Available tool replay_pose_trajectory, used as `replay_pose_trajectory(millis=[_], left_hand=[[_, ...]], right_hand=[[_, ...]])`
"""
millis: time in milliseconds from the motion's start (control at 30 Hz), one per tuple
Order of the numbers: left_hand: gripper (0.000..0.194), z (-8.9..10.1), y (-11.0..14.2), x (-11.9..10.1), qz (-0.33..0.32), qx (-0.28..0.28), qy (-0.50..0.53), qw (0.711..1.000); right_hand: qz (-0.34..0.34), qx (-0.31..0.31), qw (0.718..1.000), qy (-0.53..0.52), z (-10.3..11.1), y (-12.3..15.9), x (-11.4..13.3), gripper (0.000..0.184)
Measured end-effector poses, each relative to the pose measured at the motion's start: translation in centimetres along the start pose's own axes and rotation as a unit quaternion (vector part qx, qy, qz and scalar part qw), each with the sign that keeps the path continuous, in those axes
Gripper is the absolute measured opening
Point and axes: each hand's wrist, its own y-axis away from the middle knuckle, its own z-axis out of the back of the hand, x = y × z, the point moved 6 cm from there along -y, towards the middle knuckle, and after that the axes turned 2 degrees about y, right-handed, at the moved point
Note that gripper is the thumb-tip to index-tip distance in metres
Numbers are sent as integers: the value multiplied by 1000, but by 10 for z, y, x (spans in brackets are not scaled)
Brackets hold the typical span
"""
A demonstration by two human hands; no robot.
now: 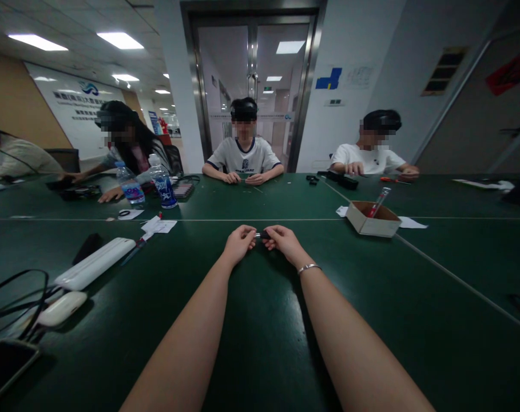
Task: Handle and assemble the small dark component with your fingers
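Observation:
A small stick-like object, black with a silver metal end, spans the gap between my two hands just above the green table. Its silver end is pinched by the fingertips of my left hand. My right hand, with a bracelet at the wrist, has thumb and fingers closed on the black part. Fingers cover both ends, so its exact kind cannot be made out.
An open box holding a red-and-clear tube stands at right. Two bottles and paper slips are left of my hands. A white power strip, white case, cables and phone lie nearer. Several people sit opposite.

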Motion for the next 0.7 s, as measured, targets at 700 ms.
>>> replay_pose_trajectory(millis=[700], left_hand=[[21,-3,1,-1,10,18,-30,999]], right_hand=[[8,11,1000,7,-1,0,1,6]])
